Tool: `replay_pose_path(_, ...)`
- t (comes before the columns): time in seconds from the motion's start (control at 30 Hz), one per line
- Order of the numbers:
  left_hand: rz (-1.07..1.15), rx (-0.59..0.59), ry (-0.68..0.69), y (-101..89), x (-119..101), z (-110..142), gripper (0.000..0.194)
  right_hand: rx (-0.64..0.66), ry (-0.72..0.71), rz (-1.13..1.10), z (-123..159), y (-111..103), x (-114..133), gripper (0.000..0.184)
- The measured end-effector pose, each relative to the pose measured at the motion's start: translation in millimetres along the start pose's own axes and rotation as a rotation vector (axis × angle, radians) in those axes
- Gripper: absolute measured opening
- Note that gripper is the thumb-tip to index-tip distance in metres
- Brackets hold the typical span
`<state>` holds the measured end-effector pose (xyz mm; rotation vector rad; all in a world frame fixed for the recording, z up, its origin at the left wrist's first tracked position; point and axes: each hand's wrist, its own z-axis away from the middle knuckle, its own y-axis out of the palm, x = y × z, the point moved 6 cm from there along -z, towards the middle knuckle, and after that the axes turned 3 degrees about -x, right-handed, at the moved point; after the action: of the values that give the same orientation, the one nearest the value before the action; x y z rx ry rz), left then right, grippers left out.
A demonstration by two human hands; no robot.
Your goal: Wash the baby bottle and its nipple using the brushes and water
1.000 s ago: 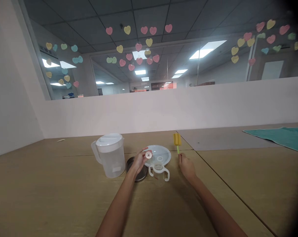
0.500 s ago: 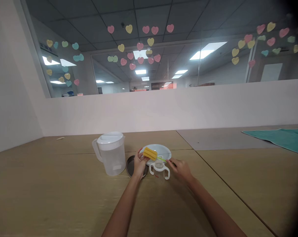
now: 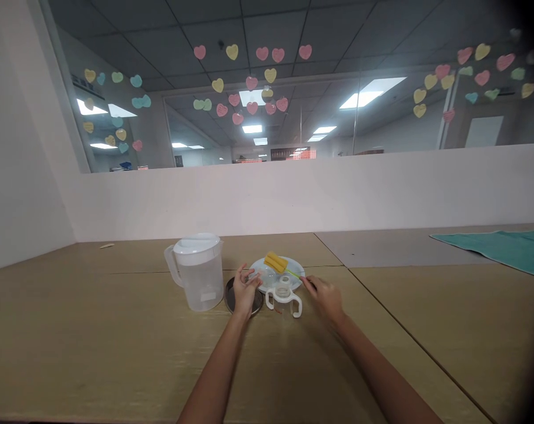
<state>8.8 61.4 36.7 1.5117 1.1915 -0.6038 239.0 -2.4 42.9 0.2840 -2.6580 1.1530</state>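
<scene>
My right hand (image 3: pixel 325 297) grips the thin green handle of a sponge brush (image 3: pixel 276 262), whose yellow sponge head is over the white plate (image 3: pixel 299 268). My left hand (image 3: pixel 244 290) is raised left of the sponge, its fingers curved around what looks like a clear dome-shaped cap (image 3: pixel 267 275); the cap's outline is faint against the plate. Between my hands a clear bottle (image 3: pixel 283 303) with two white handles stands upright, its mouth uncovered. A small white ring-like part (image 3: pixel 285 281) shows on the plate behind it. Beneath my left hand lies a dark round pan (image 3: pixel 230 297), partly hidden.
A translucent lidded pitcher (image 3: pixel 200 277) stands to the left of the pan. A teal cloth (image 3: pixel 506 250) lies at the far right of the wooden table (image 3: pixel 116 341). Behind the table rises a white wall (image 3: pixel 267 200) with a window above.
The sponge head has moved up and slightly right, away from my left hand's fingers. My left hand has shifted a little left, and the clear cap shows beside it.
</scene>
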Motion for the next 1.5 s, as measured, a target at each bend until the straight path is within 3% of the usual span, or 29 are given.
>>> replay_pose_path(0.17,-0.025,-0.023,0.048,-3.8,-3,-2,0.070,0.088,-0.039,-0.047,-1,0,7,0.045)
replay_pose_path(0.6,0.013,-0.097,0.075,-10.3,-7,-6,0.068,0.164,-0.104,-0.210,-1,3,16,0.040)
replay_pose_path(0.87,0.107,-0.195,0.046,-22.2,-9,-13,0.065,0.212,-0.127,0.021,-4,5,6,0.037)
replay_pose_path(1.23,0.196,-0.224,0.018,-25.2,-16,-16,0.054,0.081,-0.132,-0.132,-2,-6,15,0.037)
replay_pose_path(1.5,0.105,-0.235,0.187,-27.1,-33,-15,0.071,-0.203,-0.124,-0.098,-2,-10,3,0.050)
